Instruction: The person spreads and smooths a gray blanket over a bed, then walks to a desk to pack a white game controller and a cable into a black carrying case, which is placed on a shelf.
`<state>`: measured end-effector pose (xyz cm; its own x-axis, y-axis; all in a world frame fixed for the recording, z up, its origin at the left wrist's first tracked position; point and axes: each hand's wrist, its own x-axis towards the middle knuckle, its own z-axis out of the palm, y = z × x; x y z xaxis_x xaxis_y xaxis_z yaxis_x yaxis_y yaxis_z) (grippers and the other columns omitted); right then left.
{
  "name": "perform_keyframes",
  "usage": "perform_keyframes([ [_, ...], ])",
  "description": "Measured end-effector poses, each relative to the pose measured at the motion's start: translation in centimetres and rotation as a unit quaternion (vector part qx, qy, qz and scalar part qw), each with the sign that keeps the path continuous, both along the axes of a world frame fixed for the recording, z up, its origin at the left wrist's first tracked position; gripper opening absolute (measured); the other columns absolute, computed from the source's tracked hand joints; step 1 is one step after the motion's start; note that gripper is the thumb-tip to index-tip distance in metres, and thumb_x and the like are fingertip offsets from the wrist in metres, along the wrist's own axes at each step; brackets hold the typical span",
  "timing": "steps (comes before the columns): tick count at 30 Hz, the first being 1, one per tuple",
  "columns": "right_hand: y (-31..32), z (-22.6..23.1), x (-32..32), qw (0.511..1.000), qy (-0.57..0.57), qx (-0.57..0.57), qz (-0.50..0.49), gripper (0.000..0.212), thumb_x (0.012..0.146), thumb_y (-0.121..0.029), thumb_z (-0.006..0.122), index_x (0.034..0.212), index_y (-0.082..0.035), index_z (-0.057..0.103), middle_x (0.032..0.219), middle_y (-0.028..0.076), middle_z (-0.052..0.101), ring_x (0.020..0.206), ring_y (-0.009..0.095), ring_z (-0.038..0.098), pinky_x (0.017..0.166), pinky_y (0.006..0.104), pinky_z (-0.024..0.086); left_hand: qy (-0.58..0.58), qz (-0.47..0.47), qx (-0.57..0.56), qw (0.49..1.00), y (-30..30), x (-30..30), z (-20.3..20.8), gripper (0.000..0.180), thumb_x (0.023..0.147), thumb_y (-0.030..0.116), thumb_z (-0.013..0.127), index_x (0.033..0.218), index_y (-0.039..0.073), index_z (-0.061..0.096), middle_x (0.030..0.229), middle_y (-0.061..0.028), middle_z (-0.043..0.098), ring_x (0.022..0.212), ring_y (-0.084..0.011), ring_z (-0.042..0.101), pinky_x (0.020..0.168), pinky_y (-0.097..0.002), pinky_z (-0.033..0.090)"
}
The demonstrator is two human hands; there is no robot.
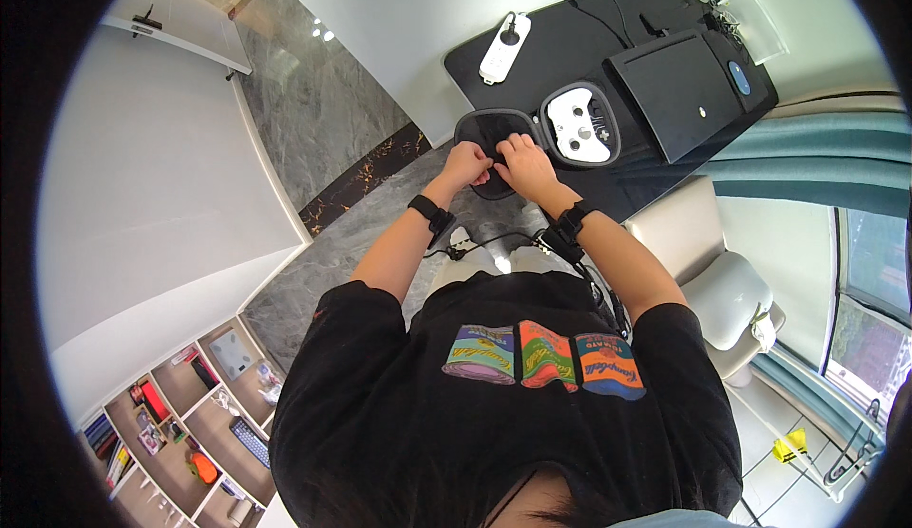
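A black zip case lies unfolded near the desk's front left edge. Its right half [615,122] holds a white game controller [581,127] in a fitted recess, with small parts beside it. Over the dark inside of the left half [483,127] both my hands are close together. My left hand [466,164] is closed, thumb and fingers pinched together; whatever is between them is too small to make out. My right hand [525,165] rests on the inside of that half with bent fingers apart, its thumb near the left fingertips.
A white power strip [504,48] with a black plug lies on the black desk [560,39] behind the case. To the right is a closed black laptop [673,91]. A light chair [727,295] stands at right, below teal curtains [807,158]. Shelves [190,405] fill the lower left.
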<state>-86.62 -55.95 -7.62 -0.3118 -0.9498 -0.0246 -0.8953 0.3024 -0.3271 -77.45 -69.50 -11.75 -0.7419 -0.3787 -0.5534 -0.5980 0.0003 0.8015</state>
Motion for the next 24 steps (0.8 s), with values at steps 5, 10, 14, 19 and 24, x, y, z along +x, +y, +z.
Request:
perform_keyframes([
  [5,0.8,-1.7,0.2,0.994,0.048,0.083,0.049,0.072,0.082,-0.033,0.055,0.137,-0.001,0.022,0.146,0.012,0.015,0.135,0.024,0.017,0.106,0.0474,0.02,-0.031,0.056,-0.223,0.973,-0.9,1.7,-1.7,0.037,0.076,0.028,0.066,0.089,-0.004,0.053,0.08,-0.014,0.062,0.071,-0.0222,0.061,0.06,-0.0329,0.048],
  [10,0.9,-2.4,0.1,0.997,0.032,0.048,0.051,0.079,0.078,-0.038,0.058,0.137,0.0,0.02,0.145,0.017,0.015,0.134,0.029,0.017,0.106,0.0476,0.019,-0.029,0.124,0.105,0.986,-0.2,2.4,-3.1,0.041,0.084,0.027,0.056,0.107,-0.005,0.047,0.093,-0.0141,0.059,0.082,-0.0261,0.06,0.064,-0.0381,0.05],
  [14,0.8,-0.6,1.1,0.995,-0.012,0.092,0.034,0.083,0.076,-0.04,0.06,0.137,0.001,0.021,0.143,0.025,0.015,0.132,0.036,0.019,0.106,0.0478,0.018,0.009,0.177,0.082,0.981,1.0,2.3,-1.8,0.028,0.083,0.02,0.05,0.094,-0.006,0.055,0.08,-0.0156,0.061,0.068,-0.0258,0.063,0.057,-0.0388,0.052],
  [19,1.5,3.0,2.4,0.995,-0.078,0.003,0.055,0.076,0.074,-0.033,0.065,0.134,-0.002,0.03,0.139,0.032,0.016,0.129,0.043,0.023,0.104,0.044,0.025,0.085,0.157,0.0,0.984,0.3,3.7,2.1,0.026,0.081,0.016,0.048,0.081,-0.008,0.057,0.067,-0.0179,0.061,0.063,-0.0269,0.063,0.057,-0.0371,0.051],
  [24,0.6,5.4,2.1,0.958,-0.274,-0.084,0.007,0.081,0.072,-0.033,0.068,0.135,-0.002,0.028,0.138,0.032,0.018,0.128,0.044,0.024,0.103,0.0406,0.027,0.07,0.057,-0.268,0.959,-0.5,3.1,9.0,0.033,0.082,0.024,0.051,0.091,-0.006,0.059,0.071,-0.0173,0.062,0.069,-0.0259,0.064,0.064,-0.0353,0.049],
])
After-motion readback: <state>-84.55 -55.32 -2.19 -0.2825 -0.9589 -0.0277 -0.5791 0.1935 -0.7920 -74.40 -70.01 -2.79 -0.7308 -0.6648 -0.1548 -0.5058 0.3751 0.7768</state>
